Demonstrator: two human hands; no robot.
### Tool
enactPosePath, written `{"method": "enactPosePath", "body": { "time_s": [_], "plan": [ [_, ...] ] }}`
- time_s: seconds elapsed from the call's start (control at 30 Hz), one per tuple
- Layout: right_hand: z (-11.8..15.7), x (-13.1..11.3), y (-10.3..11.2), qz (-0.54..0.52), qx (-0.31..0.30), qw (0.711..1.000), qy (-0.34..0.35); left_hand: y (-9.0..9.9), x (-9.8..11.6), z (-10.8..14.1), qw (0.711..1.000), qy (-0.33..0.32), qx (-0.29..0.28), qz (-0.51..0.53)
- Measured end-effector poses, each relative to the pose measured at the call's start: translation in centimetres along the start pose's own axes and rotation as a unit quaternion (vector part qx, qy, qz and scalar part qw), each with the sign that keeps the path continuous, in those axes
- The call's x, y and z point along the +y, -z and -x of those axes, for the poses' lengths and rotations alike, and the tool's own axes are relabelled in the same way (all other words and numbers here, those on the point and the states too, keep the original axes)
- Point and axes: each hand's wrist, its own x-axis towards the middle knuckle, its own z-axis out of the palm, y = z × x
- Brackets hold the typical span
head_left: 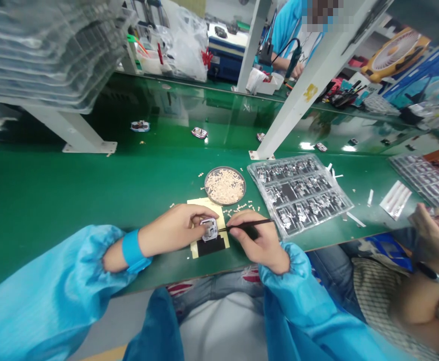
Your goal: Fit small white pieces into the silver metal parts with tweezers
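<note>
My left hand [174, 228] pinches a small white and grey part [209, 228] over a yellow pad with a black patch [212, 244] on the green table. My right hand [259, 240] grips black tweezers [247, 224], whose tip touches the part's right side. Just beyond the hands stands a round metal dish [225, 186] full of tiny pale pieces, with a few of them scattered on the table around it.
A clear plastic tray of small parts [298, 193] lies right of the dish. White strips [395, 198] lie further right. A neighbour's hand [433, 235] works at the right edge. White frame posts [302, 95] and stacked clear trays [46, 50] stand behind; another person sits across.
</note>
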Motion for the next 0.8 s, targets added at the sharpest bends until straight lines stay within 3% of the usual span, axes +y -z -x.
{"method": "enactPosePath", "body": {
  "time_s": [0.23, 0.43, 0.5, 0.63, 0.8],
  "plan": [
    [-0.2, -0.1, -0.1, -0.015, -0.018, 0.999, -0.026, 0.1, 0.2, 0.1, 1.000, -0.001, -0.009, 0.009],
    [-0.2, 0.3, -0.2, -0.038, -0.022, 0.999, -0.006, 0.2, 0.2, 0.0, 1.000, -0.001, -0.008, 0.014],
    [0.0, 0.4, -0.3, -0.064, 0.001, 0.998, -0.008, 0.3, 0.2, -0.1, 0.999, -0.002, -0.002, 0.048],
    [0.4, 0.3, -0.5, -0.112, 0.097, 0.989, -0.009, 0.4, 0.5, -0.1, 0.977, 0.009, -0.007, 0.215],
    [0.8, -0.1, -0.4, -0.044, 0.157, 0.983, 0.086, 0.1, 1.5, 0.3, 0.939, 0.041, -0.080, 0.333]
  ]
}}
